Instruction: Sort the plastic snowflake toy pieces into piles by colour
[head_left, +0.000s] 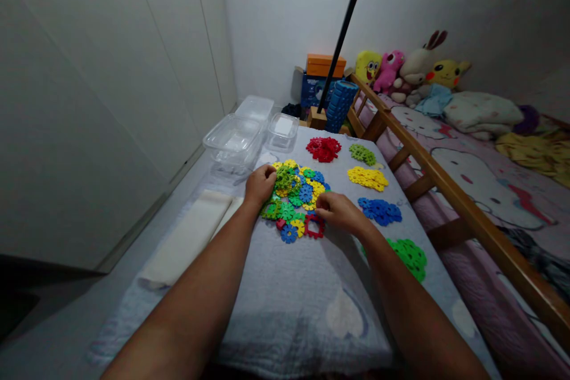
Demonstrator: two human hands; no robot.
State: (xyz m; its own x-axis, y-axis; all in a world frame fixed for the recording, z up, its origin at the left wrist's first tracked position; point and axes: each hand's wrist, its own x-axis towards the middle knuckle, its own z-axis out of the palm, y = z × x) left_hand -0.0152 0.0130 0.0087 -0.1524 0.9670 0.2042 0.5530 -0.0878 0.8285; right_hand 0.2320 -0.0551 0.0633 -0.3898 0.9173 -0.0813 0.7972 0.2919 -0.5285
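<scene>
A mixed pile of flat plastic gear-shaped building pieces (pixel 305 192) in blue, yellow, green and red lies at the middle of the cloth-covered table. At the pile's left side, my left hand (pixel 259 185) is closed with its fingertips on several light green pieces (pixel 285 179), raised over the others. My right hand (pixel 341 211) is at the pile's right edge, thumb and fingers pinched together; whatever they hold is hidden. Just below those fingers lies a red square frame piece (pixel 314 226).
Sorted heaps of red (pixel 323 149), light green (pixel 362 154), yellow (pixel 368 177), blue (pixel 380 211) and green pieces (pixel 408 258) line the far and right sides. Clear plastic boxes (pixel 234 136) stand back left, a folded beige cloth (pixel 191 237) nearer. A wooden bed rail (pixel 427 172) borders the right.
</scene>
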